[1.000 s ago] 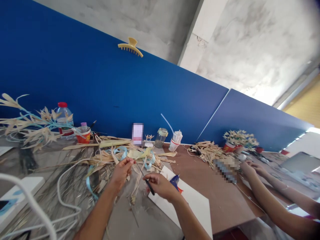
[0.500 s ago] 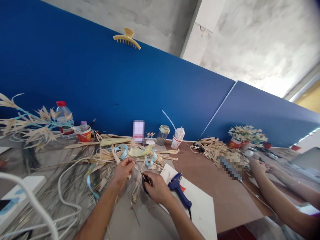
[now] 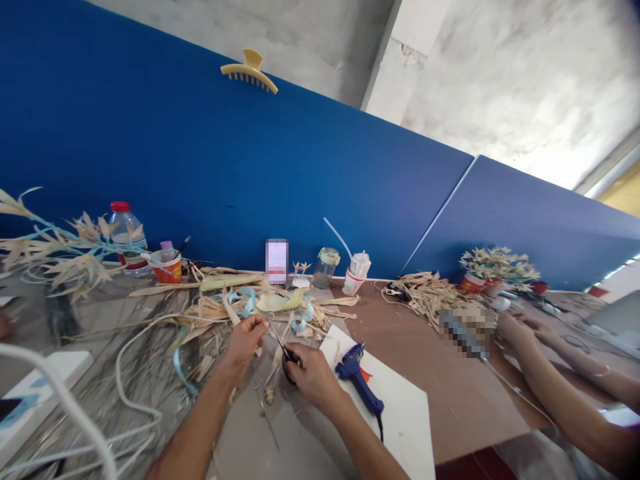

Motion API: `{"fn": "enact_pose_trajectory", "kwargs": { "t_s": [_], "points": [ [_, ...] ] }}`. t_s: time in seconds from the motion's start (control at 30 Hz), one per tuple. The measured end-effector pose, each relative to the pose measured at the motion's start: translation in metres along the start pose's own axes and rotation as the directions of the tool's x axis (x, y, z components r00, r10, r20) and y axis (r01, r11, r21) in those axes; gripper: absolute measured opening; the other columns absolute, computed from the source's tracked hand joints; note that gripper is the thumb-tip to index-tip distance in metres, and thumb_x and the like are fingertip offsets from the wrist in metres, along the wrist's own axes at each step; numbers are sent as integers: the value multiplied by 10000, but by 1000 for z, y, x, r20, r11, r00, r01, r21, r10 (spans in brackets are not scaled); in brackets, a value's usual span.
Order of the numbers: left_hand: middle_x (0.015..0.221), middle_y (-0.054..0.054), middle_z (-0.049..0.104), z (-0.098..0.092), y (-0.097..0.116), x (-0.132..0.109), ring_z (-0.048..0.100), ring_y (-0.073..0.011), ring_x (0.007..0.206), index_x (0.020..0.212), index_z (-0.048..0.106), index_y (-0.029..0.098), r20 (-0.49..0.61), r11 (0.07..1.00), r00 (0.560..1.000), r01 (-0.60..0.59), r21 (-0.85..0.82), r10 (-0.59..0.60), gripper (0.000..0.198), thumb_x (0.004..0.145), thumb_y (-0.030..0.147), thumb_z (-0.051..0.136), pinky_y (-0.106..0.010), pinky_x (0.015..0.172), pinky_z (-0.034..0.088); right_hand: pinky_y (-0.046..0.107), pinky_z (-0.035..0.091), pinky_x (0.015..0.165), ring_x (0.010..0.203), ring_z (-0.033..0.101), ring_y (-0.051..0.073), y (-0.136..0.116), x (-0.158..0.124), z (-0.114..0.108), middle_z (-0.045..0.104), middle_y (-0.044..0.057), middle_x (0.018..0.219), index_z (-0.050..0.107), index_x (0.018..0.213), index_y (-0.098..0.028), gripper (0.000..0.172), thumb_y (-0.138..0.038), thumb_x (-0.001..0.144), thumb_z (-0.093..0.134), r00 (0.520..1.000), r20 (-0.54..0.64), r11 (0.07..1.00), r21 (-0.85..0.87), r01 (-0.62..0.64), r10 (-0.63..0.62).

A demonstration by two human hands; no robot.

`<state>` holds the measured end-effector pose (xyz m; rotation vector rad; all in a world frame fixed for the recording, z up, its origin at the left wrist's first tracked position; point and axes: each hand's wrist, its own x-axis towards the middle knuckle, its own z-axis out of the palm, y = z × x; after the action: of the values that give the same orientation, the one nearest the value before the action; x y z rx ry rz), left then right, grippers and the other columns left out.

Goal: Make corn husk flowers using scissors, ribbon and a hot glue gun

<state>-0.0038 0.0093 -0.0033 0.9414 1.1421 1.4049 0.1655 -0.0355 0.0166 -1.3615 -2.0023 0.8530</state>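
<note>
Black-handled scissors (image 3: 289,365) are gripped in my right hand (image 3: 316,379), their blades pointing up and left. The blade tips reach close to the fingertips of my left hand (image 3: 249,339), which are pinched together. Whatever lies in that pinch is too small to make out. Behind both hands spreads a heap of dried corn husks (image 3: 215,310), with curls of light blue ribbon (image 3: 301,319) in it. A thin metal rod (image 3: 269,420) lies on the table below my hands.
A blue glue gun (image 3: 361,380) rests on a white board (image 3: 400,417) to the right. A white power strip (image 3: 45,393) and looping cables are at left. Along the blue partition stand a bottle (image 3: 127,240), a jar (image 3: 326,267) and cups. Another person's hands (image 3: 520,330) work at far right.
My hands and the scissors keep nearly the same place, with the blades still near the left fingertips. The view has shifted slightly. The other person's hands have moved a little.
</note>
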Motion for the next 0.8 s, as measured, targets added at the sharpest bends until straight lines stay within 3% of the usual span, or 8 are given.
{"fn": "enact_pose_trajectory", "kwargs": {
  "t_s": [0.2,0.43,0.8],
  "points": [
    [486,97,422,1,7,-3,315,-53,389,645,563,183,41,998,999,22,-60,-20,297,576,408,744,-206,429,226,253,441,677,706,588,165,12,7,6,673,21,783,696,1088,-186,405,-117,725,530,998,30,987,150,-63,59],
    [476,99,423,1,8,-4,327,-55,390,619,553,187,29,999,999,40,-36,-39,259,569,366,733,-206,442,242,246,430,674,706,573,156,12,5,5,671,21,811,697,1064,-194,394,-125,719,520,999,25,991,131,25,-29],
    [477,98,429,1,8,-4,317,-54,395,622,543,189,31,998,998,47,-32,-46,305,546,405,745,-203,430,226,218,403,651,688,543,141,4,4,2,648,-1,770,696,952,-199,307,-123,718,513,999,37,997,74,25,-27]
  ]
}}
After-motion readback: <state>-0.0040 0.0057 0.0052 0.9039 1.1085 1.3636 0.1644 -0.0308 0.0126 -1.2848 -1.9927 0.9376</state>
